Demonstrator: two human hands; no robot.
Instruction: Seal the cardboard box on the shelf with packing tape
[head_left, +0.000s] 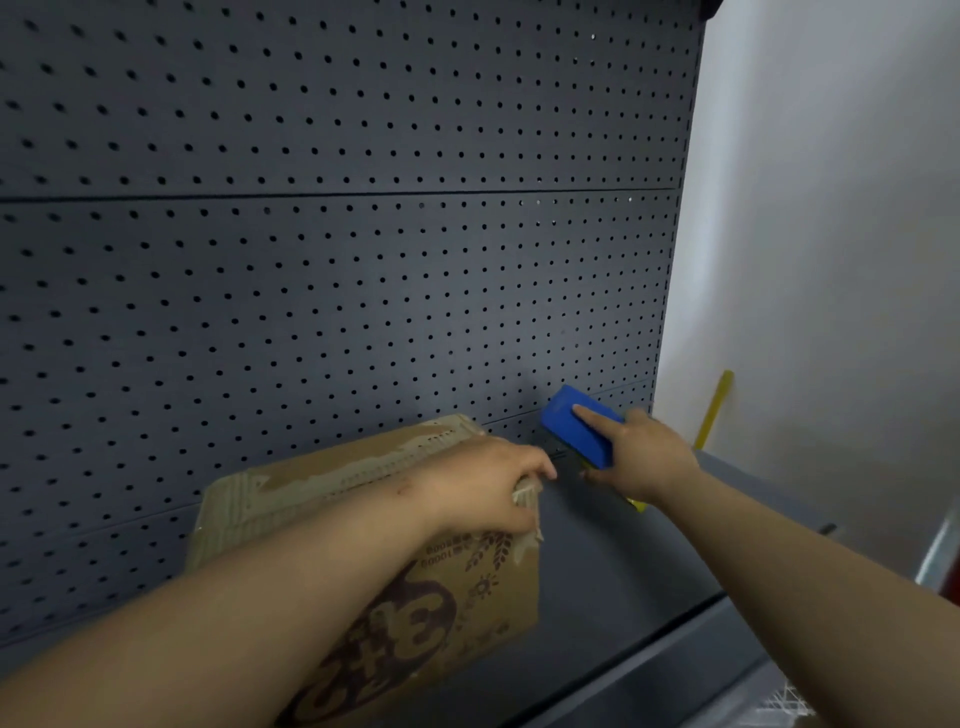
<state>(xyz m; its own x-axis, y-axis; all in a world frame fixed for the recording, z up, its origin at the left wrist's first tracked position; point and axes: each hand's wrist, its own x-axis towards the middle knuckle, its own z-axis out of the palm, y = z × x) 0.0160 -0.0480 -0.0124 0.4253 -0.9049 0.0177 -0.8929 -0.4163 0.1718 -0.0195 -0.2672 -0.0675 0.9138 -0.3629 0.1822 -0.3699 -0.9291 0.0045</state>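
A worn brown cardboard box with dark printed figures lies on the dark grey shelf, its top torn and patchy. My left hand presses on the box's top right corner, fingers curled over the edge on a scrap of tape or torn paper. Just right of the box my right hand grips a blue tape dispenser, index finger stretched along its top. The dispenser's front edge is close to the left fingertips. Whether tape runs between them cannot be seen.
A dark perforated back panel rises behind the shelf. A white wall stands to the right, with a yellow stick leaning against it. The shelf's front lip runs along the lower right.
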